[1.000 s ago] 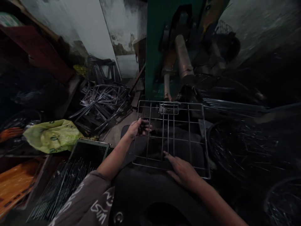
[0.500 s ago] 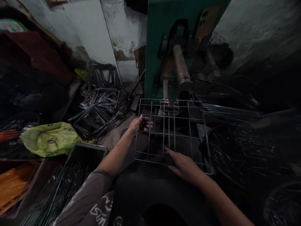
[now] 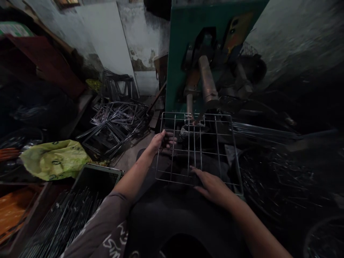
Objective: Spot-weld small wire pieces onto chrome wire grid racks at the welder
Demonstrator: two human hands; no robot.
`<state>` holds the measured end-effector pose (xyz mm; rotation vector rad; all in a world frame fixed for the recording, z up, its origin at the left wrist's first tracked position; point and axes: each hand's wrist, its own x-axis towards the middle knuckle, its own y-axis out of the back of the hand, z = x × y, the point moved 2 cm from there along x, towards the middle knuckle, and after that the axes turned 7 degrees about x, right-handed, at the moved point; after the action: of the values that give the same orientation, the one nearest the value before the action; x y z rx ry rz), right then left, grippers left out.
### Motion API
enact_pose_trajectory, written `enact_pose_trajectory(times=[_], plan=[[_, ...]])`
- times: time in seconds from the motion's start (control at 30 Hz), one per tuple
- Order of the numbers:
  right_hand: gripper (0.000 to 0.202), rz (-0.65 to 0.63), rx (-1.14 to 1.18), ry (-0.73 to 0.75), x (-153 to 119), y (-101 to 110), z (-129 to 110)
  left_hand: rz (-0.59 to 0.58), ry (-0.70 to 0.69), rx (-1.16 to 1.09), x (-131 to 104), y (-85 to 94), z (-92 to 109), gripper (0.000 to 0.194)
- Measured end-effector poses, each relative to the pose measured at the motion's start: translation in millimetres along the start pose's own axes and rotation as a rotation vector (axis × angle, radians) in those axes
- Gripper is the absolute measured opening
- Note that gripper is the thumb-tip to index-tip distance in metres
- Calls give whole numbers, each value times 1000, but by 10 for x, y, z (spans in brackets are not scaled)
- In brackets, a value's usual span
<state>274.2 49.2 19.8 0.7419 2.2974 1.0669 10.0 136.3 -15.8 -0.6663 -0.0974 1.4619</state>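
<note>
A rectangular wire rack with thin crossing bars is held roughly level in front of me. My left hand grips its left side, thumb on top and fingers curled below the wire. At the near edge, my right hand has its thumb and fingers around the wires, the fingertips close to a middle bar. The rack's far edge is at the tip of the lower copper-coloured rod of a green machine. A thicker rod is above it; whether either touches the wire, I cannot tell.
Wire frames lie heaped on the floor to the left. Nearer are a yellow-green sack and a crate of thin metal rods. At the far left, another person's orange-gloved hand shows. Dark containers of wire pieces stand at right.
The rack has shifted slightly to the right in view, its near edge a little higher. Both hands keep their hold. The camera view has also moved slightly.
</note>
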Motion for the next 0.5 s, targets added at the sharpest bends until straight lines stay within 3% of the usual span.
enact_pose_trajectory(times=[0.5], plan=[[58, 42, 0, 51, -38, 8, 11, -21, -18, 10, 0, -34, 43, 45]])
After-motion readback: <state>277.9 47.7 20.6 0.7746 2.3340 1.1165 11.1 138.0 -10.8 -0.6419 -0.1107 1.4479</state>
